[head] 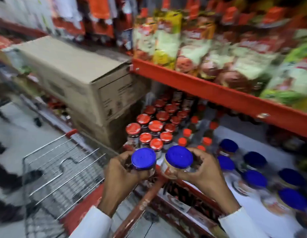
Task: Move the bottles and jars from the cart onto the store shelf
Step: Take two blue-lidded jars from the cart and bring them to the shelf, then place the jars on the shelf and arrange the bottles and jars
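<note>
Two blue-lidded jars, one clamped in the left hand (120,170) and one (176,162) in the right hand (202,170), hang above the shelf (223,133) front edge, best set upright beside the blue-lidded row (254,179), clear of the red-lidded jars (155,126).
</note>
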`<state>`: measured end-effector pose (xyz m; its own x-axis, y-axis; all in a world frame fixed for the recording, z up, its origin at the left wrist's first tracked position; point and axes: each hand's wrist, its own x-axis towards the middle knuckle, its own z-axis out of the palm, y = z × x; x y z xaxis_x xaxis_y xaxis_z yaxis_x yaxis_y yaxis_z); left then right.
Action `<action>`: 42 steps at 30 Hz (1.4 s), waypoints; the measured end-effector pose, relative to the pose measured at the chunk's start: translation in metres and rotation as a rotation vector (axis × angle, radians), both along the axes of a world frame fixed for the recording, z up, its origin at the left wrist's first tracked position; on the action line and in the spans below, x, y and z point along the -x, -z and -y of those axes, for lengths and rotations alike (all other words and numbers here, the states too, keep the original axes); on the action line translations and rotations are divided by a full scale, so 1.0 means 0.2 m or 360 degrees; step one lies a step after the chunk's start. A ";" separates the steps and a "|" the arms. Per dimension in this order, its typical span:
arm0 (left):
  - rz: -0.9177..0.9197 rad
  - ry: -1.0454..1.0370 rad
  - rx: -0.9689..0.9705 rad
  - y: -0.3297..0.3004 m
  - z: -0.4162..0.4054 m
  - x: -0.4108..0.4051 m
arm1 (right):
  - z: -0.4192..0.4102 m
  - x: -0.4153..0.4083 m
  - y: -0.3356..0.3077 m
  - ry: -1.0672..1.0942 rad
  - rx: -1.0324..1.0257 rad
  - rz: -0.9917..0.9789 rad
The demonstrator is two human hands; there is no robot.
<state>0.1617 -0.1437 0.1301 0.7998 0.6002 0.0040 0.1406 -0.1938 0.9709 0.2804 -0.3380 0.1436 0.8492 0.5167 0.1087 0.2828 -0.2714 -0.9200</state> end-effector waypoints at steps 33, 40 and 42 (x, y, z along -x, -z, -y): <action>-0.0344 0.0609 -0.0304 0.47 1.61 -0.71 | 1.46 -0.04 0.65 0.1311 0.0158 -0.0007; -0.0170 0.0690 -0.0391 0.36 1.49 -0.65 | 1.38 0.01 0.53 0.1360 0.0388 0.0237; -0.0059 0.0655 -0.0454 0.29 1.40 -0.61 | 1.31 0.02 0.44 0.1321 0.0439 0.0324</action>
<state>0.2841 -0.4233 0.0723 0.9727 0.2143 0.0890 0.0302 -0.4972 0.8671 0.2766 -0.5996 0.0553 0.9388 -0.2249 0.2609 0.0477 -0.6652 -0.7452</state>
